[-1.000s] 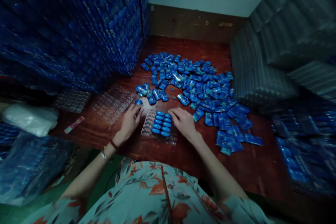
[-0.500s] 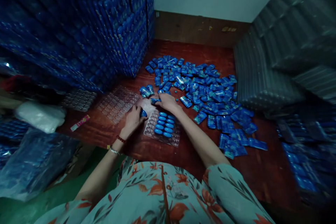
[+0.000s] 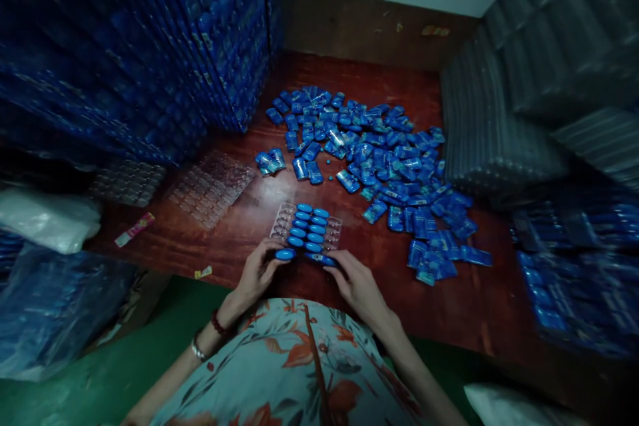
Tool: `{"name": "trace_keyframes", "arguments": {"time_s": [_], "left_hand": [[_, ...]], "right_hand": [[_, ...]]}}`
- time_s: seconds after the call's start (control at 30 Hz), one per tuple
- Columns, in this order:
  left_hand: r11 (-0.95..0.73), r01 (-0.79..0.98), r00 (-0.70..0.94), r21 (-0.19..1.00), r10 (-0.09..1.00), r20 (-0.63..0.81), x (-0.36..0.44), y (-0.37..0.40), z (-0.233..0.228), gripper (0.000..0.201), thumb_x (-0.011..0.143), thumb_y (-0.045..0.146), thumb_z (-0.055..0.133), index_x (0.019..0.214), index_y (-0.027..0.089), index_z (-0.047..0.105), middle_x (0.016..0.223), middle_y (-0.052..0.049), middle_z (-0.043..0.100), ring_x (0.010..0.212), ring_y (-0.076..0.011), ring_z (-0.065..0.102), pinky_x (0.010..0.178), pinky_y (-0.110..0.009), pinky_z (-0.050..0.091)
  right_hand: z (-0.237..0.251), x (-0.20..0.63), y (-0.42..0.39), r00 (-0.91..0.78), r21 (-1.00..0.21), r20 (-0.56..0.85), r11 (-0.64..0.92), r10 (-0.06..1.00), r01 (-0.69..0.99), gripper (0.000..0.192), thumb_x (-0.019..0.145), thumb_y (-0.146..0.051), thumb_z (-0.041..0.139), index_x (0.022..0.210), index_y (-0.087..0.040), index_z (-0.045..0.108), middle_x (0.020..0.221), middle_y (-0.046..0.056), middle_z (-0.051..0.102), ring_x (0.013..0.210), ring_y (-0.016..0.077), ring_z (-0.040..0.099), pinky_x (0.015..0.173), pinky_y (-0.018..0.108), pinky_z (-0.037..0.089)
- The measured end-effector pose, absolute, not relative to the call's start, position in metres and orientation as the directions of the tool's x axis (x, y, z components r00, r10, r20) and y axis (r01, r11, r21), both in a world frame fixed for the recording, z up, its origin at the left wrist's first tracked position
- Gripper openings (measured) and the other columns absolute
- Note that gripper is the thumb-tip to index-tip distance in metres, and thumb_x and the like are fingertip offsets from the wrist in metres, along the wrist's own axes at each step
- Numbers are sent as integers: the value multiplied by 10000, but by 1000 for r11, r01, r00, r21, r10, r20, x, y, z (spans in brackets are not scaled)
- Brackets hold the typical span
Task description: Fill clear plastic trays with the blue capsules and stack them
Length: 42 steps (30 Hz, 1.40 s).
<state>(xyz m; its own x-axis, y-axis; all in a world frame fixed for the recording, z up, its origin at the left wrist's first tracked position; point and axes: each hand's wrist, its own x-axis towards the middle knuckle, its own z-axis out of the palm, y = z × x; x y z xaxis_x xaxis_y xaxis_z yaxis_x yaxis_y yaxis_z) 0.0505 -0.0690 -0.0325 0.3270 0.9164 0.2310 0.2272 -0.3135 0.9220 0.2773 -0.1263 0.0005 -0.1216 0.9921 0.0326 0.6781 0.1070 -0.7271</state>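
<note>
Table: loose packet pile beyond tray; tray near front edge, part-filled. Left hand pinches capsule; right hand pinches another. Step: loading front row. Next: seat each squarely in empty pocket

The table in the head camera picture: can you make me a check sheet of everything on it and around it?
Surface: dark red wooden table, worn finish.
Job's things: clear tray partly filled with blue capsule-shaped packs; loose pile of blue packs behind it.
Clutter: empty clear trays, small pink wrapper, white bag.
Hands: left hand pinches one blue pack at the tray's near edge; right hand grips that edge.
Cables: nothing seen.
Surroundings: tall blue stacks on the left, grey stacked trays on the right.
</note>
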Motion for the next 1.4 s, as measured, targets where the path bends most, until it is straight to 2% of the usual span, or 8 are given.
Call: {"name": "trace_keyframes", "arguments": {"time_s": [0.1, 0.27, 0.43, 0.67, 0.8, 0.97, 1.23, 1.4], "left_hand": [[-433, 256, 365, 864, 871, 328, 57, -71, -50, 104, 900, 209, 472, 988, 187, 524, 913, -53, 604, 852, -142, 598, 754, -273, 501], [-634, 378, 629, 675, 711, 316, 51, -69, -54, 216, 933, 157, 354, 1001, 169, 559, 858, -59, 583, 721, -113, 560, 651, -222, 480], [-674, 374, 645, 638, 683, 343, 54, -76, -55, 237, 931, 146, 347, 952, 159, 583, 836, -65, 585, 746, -126, 540, 673, -232, 478], [-548, 402, 465, 734, 812, 352, 55, -79, -55, 183, 916, 171, 404, 1006, 166, 563, 866, -46, 609, 766, -127, 575, 691, -239, 489], [-102, 389, 172, 916, 984, 37, 54, -65, -41, 143, 839, 303, 569, 809, 166, 544, 712, 8, 599, 639, -114, 560, 603, -218, 477], [230, 178, 143, 957, 956, -256, 54, -50, -41, 318, 742, 439, 636, 871, 155, 576, 733, -3, 635, 605, -138, 591, 563, -261, 516], [195, 77, 100, 978, 974, -203, 61, -58, -45, 314, 745, 436, 642, 852, 149, 568, 744, -1, 629, 640, -131, 602, 613, -263, 528], [-41, 202, 142, 979, 990, 12, 67, -61, -42, 223, 783, 368, 625, 852, 158, 589, 704, 11, 616, 614, -123, 589, 608, -237, 485]], "right_hand": [[-13, 265, -131, -204, -526, 150, 253, 967, 812, 304, 895, -109, 380, 1128, -197, 556, 994, 81, 619, 909, 178, 591, 791, 292, 502], [3, 258, -125, -377, -183, 66, 382, 924, 906, 333, 841, -36, 433, 1116, -170, 564, 901, 79, 618, 822, 193, 580, 755, 310, 493], [19, 249, -113, -468, -93, 21, 468, 883, 879, 226, 849, -81, 485, 1040, -173, 564, 930, 82, 605, 893, 211, 575, 822, 333, 467], [11, 258, -105, -431, -266, -39, 406, 902, 874, 239, 882, -100, 455, 1094, -184, 524, 959, 68, 595, 886, 191, 596, 770, 310, 492], [8, 269, -100, -353, -495, -21, 297, 935, 816, 140, 913, -193, 461, 1017, -203, 554, 902, 42, 597, 794, 152, 604, 702, 262, 504], [3, 270, -100, -297, -533, 29, 266, 955, 803, 178, 902, -189, 484, 1048, -224, 578, 938, 44, 622, 814, 152, 625, 715, 260, 516], [-10, 275, -105, -6, -818, 133, 113, 991, 564, 200, 910, -216, 455, 968, -194, 645, 891, 38, 684, 789, 146, 642, 758, 268, 509], [-18, 278, -101, 51, -799, 189, 124, 981, 589, 168, 823, -283, 585, 949, -196, 654, 942, 50, 669, 890, 174, 618, 814, 303, 480]]}}
